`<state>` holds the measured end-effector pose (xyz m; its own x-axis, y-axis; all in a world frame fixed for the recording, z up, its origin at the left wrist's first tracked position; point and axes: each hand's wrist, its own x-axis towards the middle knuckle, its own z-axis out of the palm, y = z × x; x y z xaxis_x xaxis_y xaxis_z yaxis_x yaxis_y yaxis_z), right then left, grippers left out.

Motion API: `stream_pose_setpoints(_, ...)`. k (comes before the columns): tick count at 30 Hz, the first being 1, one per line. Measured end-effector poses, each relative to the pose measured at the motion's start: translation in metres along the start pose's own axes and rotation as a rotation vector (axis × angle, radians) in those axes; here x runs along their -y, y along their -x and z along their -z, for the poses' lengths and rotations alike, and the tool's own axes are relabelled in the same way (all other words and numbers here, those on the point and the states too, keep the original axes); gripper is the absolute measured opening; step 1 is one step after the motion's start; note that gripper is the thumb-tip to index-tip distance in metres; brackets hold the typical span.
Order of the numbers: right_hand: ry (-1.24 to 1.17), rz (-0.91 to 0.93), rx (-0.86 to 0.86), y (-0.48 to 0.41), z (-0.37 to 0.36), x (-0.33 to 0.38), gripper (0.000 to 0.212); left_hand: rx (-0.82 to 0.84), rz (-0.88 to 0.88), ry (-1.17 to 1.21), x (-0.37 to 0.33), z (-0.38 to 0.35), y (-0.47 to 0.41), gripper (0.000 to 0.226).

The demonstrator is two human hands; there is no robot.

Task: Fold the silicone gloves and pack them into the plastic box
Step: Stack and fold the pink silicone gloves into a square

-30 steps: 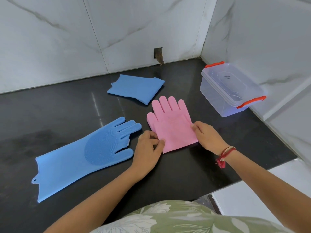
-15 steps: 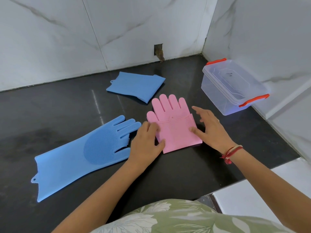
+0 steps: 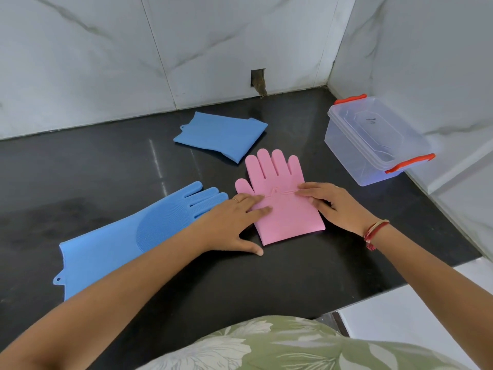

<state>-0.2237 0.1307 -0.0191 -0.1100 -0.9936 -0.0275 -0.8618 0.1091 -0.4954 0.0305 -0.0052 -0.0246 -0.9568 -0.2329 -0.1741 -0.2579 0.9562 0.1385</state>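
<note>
A pink silicone glove [image 3: 285, 217] lies folded in half on the black counter, its cuff edge laid across the palm and its fingers pointing away from me. My left hand [image 3: 234, 222] presses flat on the glove's left side. My right hand [image 3: 330, 201] presses flat on its right side along the cuff edge. A blue glove [image 3: 128, 236] lies unfolded to the left, bristle side up. Another blue glove [image 3: 221, 134] lies folded behind. The clear plastic box [image 3: 373, 145] with red clips stands at the right with its lid on.
The black counter [image 3: 293, 284] ends in a front edge at lower right, where a white surface begins. Marble walls close the back and right side. A small hole in the back wall sits above the folded blue glove.
Both hands let go of the pink glove's near edge, slid forward and flattened on top of the folded glove. The glove shifted slightly.
</note>
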Motion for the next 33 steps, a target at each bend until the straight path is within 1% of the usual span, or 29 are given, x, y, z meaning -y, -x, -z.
stream_pose_setpoints(3,-0.034,-0.026,0.028,-0.001,0.002,0.000,0.048,-0.062,-0.025,-0.066,0.000,-0.003,0.001,0.085)
stream_pose_setpoints(6,0.021,-0.012,0.096,0.000,0.006,-0.002,0.061,-0.115,-0.027,-0.139,-0.003,-0.007,0.002,0.077)
stream_pose_setpoints(10,0.078,0.051,0.109,0.003,0.006,-0.006,0.059,-0.227,-0.064,-0.169,-0.014,-0.009,-0.005,0.055)
stream_pose_setpoints(12,0.073,0.049,0.128,0.002,0.008,-0.009,0.061,-0.362,-0.059,-0.104,-0.018,-0.002,-0.009,0.045)
stream_pose_setpoints(13,0.066,0.048,0.136,0.001,0.009,-0.011,0.062,-0.425,-0.016,-0.034,-0.019,0.003,-0.011,0.043)
stream_pose_setpoints(15,0.012,0.017,0.150,-0.002,0.010,-0.015,0.062,-0.494,0.130,0.131,-0.017,0.009,-0.014,0.042)
stream_pose_setpoints(18,-0.085,-0.095,0.162,-0.007,0.012,-0.012,0.055,-0.596,0.367,0.347,-0.012,0.016,-0.025,0.050)
stream_pose_setpoints(19,-0.125,-0.100,0.132,-0.010,0.010,-0.008,0.048,-0.610,0.425,0.417,-0.009,0.018,-0.030,0.051)
stream_pose_setpoints(21,-0.203,-0.088,0.012,-0.019,0.007,0.000,0.028,-0.619,0.529,0.534,-0.003,0.020,-0.039,0.052)
stream_pose_setpoints(22,-0.212,-0.107,-0.038,-0.025,0.006,0.005,0.021,-0.624,0.577,0.582,0.000,0.020,-0.044,0.052)
stream_pose_setpoints(23,-0.209,-0.141,-0.065,-0.032,0.004,0.010,0.019,-0.628,0.622,0.626,0.002,0.020,-0.049,0.052)
stream_pose_setpoints(26,-0.189,-0.262,-0.080,-0.049,0.000,0.022,0.031,-0.663,0.711,0.720,0.004,0.020,-0.056,0.049)
stream_pose_setpoints(28,-0.183,-0.306,-0.097,-0.054,-0.001,0.026,0.035,-0.688,0.699,0.727,0.001,0.019,-0.054,0.050)
stream_pose_setpoints(31,-0.228,-0.336,-0.084,-0.053,0.000,0.027,0.031,-0.615,0.606,0.579,-0.002,0.015,-0.049,0.057)
stream_pose_setpoints(33,-0.244,-0.340,-0.059,-0.048,0.001,0.028,0.029,-0.586,0.593,0.516,-0.003,0.013,-0.046,0.056)
